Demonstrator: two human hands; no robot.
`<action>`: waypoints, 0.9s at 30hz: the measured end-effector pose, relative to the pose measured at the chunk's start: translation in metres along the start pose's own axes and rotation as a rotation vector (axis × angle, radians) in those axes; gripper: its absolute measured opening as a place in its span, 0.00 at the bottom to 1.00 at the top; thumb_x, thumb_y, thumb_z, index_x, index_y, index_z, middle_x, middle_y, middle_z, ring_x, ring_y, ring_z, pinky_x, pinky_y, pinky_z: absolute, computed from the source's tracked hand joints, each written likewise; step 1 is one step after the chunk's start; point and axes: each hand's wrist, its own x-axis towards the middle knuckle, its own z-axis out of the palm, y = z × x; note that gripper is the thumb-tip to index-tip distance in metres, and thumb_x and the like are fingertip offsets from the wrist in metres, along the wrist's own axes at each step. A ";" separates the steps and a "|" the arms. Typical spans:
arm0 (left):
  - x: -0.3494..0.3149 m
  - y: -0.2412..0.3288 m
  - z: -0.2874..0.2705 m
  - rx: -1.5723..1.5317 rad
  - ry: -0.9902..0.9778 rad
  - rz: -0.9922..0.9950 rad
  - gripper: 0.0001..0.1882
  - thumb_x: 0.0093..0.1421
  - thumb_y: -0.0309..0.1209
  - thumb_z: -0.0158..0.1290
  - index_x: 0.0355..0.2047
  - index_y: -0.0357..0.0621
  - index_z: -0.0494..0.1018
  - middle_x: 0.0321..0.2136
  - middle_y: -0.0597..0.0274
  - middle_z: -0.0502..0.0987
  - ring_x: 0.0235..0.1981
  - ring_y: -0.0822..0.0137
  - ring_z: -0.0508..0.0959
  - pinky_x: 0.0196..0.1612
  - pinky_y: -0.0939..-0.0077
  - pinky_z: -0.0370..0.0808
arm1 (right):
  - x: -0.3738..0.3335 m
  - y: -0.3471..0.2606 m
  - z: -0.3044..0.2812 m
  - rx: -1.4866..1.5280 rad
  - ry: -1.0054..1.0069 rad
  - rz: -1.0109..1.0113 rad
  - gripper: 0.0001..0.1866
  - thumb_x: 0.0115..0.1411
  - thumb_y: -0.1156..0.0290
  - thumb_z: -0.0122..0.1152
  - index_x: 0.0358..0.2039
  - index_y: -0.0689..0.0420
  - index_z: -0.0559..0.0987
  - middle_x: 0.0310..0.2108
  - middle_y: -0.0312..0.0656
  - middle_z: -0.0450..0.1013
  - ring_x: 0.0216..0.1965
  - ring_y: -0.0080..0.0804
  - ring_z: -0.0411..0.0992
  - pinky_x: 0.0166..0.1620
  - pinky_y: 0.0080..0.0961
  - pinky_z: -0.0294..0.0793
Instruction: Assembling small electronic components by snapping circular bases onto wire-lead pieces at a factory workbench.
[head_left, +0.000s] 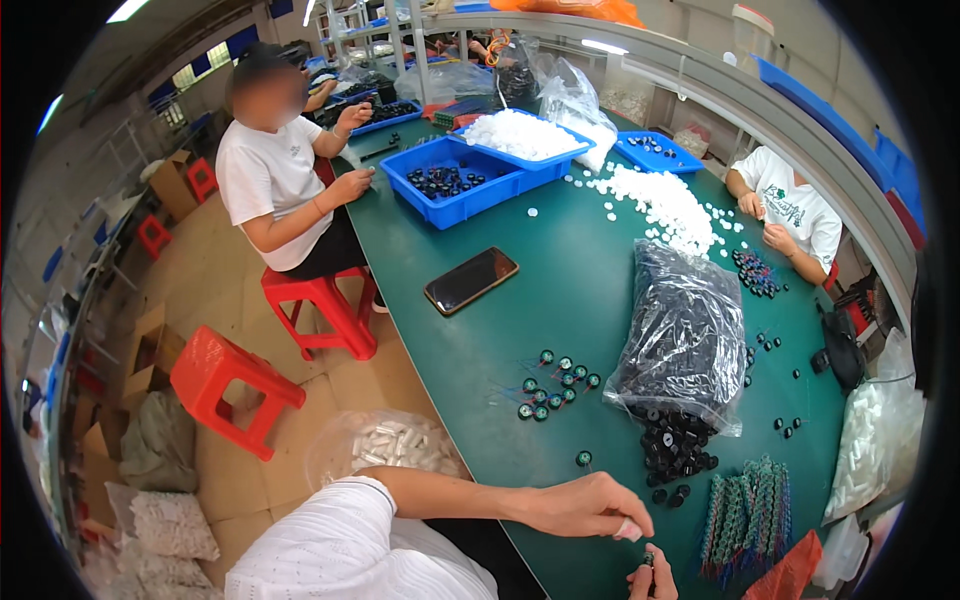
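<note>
My left hand (588, 505) reaches across the table's near edge with its fingers pinched together. At its fingertips is a pale pinkish-white bit (628, 529); I cannot tell whether it is held or wrapped round a finger. Just below, my right hand (655, 580) is partly cut off by the frame and grips a small round black part (648, 560) between thumb and finger. Loose black caps (672, 450) spill from a clear plastic bag (680, 325) beyond the hands. Several black discs with green centres and thin wires (553, 385) lie left of it.
Rows of green boards with wires (745, 515) lie right of my hands, beside a red bag (788, 568). A phone (472, 280), blue trays (450, 205) and a white disc pile (665, 205) lie farther off. Two people (280, 170) (790, 205) sit at the table; red stools (235, 385) stand left.
</note>
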 end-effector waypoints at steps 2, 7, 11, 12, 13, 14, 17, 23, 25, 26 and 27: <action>-0.016 -0.004 0.007 -0.071 -0.001 -0.069 0.10 0.61 0.29 0.52 0.38 0.37 0.77 0.24 0.62 0.78 0.23 0.74 0.72 0.28 0.76 0.68 | -0.002 -0.011 -0.003 0.000 -0.012 0.035 0.14 0.67 0.70 0.51 0.49 0.63 0.77 0.28 0.46 0.75 0.26 0.32 0.71 0.32 0.26 0.71; -0.039 -0.029 0.023 -0.001 -0.037 -0.123 0.11 0.60 0.26 0.50 0.41 0.36 0.77 0.24 0.61 0.78 0.24 0.73 0.75 0.28 0.75 0.71 | -0.016 -0.011 -0.001 -0.016 -0.029 0.167 0.12 0.66 0.71 0.52 0.46 0.63 0.77 0.28 0.45 0.76 0.27 0.31 0.72 0.32 0.27 0.72; -0.040 -0.035 0.030 -0.160 -0.044 -0.214 0.14 0.66 0.30 0.49 0.48 0.37 0.75 0.34 0.60 0.79 0.27 0.73 0.75 0.35 0.77 0.75 | -0.027 -0.009 -0.002 -0.014 0.001 0.097 0.12 0.65 0.71 0.54 0.45 0.63 0.77 0.29 0.45 0.76 0.28 0.31 0.73 0.33 0.26 0.73; -0.038 -0.037 0.029 -0.161 -0.063 -0.235 0.14 0.66 0.30 0.49 0.48 0.37 0.75 0.34 0.60 0.79 0.28 0.74 0.76 0.35 0.78 0.75 | -0.030 -0.009 -0.002 -0.020 0.001 0.118 0.12 0.65 0.71 0.54 0.45 0.63 0.77 0.29 0.45 0.76 0.28 0.31 0.73 0.33 0.26 0.73; -0.034 -0.038 0.030 -0.171 -0.088 -0.258 0.15 0.66 0.31 0.49 0.49 0.37 0.75 0.34 0.61 0.79 0.29 0.75 0.76 0.35 0.78 0.75 | -0.030 -0.013 -0.004 -0.011 -0.030 0.175 0.12 0.65 0.71 0.54 0.46 0.61 0.78 0.30 0.45 0.76 0.28 0.31 0.74 0.34 0.25 0.74; -0.029 -0.042 0.028 -0.219 -0.106 -0.280 0.15 0.65 0.30 0.50 0.49 0.36 0.75 0.36 0.61 0.80 0.33 0.76 0.77 0.36 0.80 0.76 | -0.030 -0.017 -0.006 -0.003 -0.056 0.243 0.11 0.65 0.71 0.54 0.46 0.60 0.78 0.31 0.44 0.76 0.29 0.31 0.74 0.35 0.25 0.75; -0.024 -0.046 0.019 -0.397 -0.039 -0.282 0.15 0.64 0.27 0.52 0.50 0.39 0.74 0.43 0.61 0.78 0.40 0.74 0.78 0.37 0.78 0.78 | -0.021 -0.021 0.005 0.126 -0.042 0.294 0.08 0.59 0.79 0.56 0.39 0.65 0.77 0.27 0.46 0.72 0.23 0.32 0.70 0.27 0.24 0.68; -0.008 -0.036 0.006 -0.519 0.066 -0.520 0.16 0.65 0.29 0.51 0.52 0.35 0.73 0.46 0.52 0.78 0.42 0.68 0.80 0.41 0.80 0.78 | -0.009 -0.006 0.015 -0.074 0.000 0.028 0.07 0.56 0.74 0.63 0.35 0.59 0.77 0.26 0.43 0.74 0.24 0.42 0.72 0.27 0.30 0.70; -0.004 -0.037 0.015 -0.464 0.073 -0.561 0.16 0.66 0.29 0.51 0.52 0.35 0.73 0.47 0.51 0.78 0.42 0.67 0.80 0.41 0.80 0.79 | -0.014 0.001 0.014 -0.104 0.026 -0.017 0.07 0.56 0.72 0.63 0.35 0.57 0.76 0.24 0.41 0.72 0.23 0.38 0.70 0.26 0.31 0.68; -0.003 -0.038 0.018 -0.459 0.067 -0.555 0.16 0.65 0.29 0.51 0.52 0.35 0.73 0.46 0.50 0.78 0.42 0.66 0.81 0.40 0.80 0.79 | -0.016 0.004 0.013 -0.106 0.037 -0.006 0.07 0.56 0.72 0.63 0.35 0.57 0.76 0.23 0.40 0.72 0.23 0.37 0.70 0.26 0.30 0.68; -0.002 -0.039 0.021 -0.441 0.064 -0.559 0.16 0.65 0.29 0.51 0.52 0.35 0.73 0.46 0.51 0.78 0.42 0.66 0.81 0.40 0.80 0.79 | -0.017 0.007 0.013 -0.106 0.046 -0.001 0.07 0.56 0.72 0.63 0.34 0.57 0.76 0.23 0.39 0.71 0.23 0.36 0.71 0.25 0.29 0.68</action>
